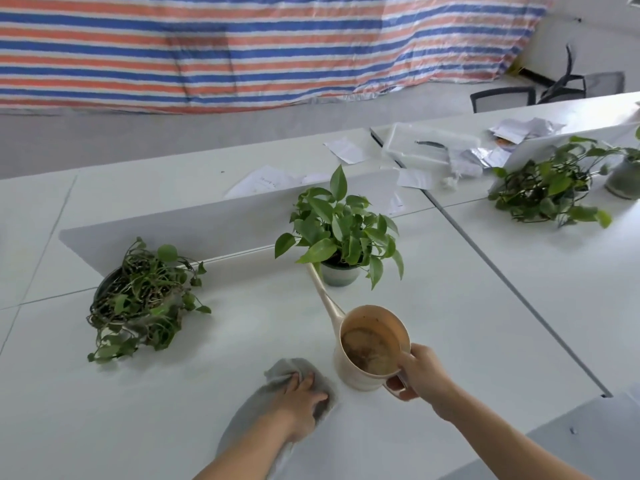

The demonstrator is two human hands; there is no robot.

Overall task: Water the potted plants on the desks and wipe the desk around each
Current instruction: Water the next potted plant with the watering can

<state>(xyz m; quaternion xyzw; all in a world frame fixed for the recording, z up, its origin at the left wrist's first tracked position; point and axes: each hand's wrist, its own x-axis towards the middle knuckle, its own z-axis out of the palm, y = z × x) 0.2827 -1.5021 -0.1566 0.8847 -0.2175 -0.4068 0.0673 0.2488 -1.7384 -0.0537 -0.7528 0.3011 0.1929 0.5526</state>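
A beige watering can (372, 344) with a long spout stands on the white desk (242, 358), water inside it. My right hand (420, 372) grips its handle. The spout tip reaches the pot of the leafy green plant (341, 233) at the desk's middle. My left hand (301, 400) presses flat on a grey cloth (280, 375) just left of the can. A sparse, trailing potted plant (142, 296) sits at the left. A third trailing plant (550, 185) lies on the neighbouring desk at the right.
A low white divider (194, 230) runs behind the two near plants. Loose papers (346, 150) and a clear plastic tray (429, 143) lie beyond it. Office chairs (502, 98) stand at the far right. A striped tarp (242, 46) hangs behind.
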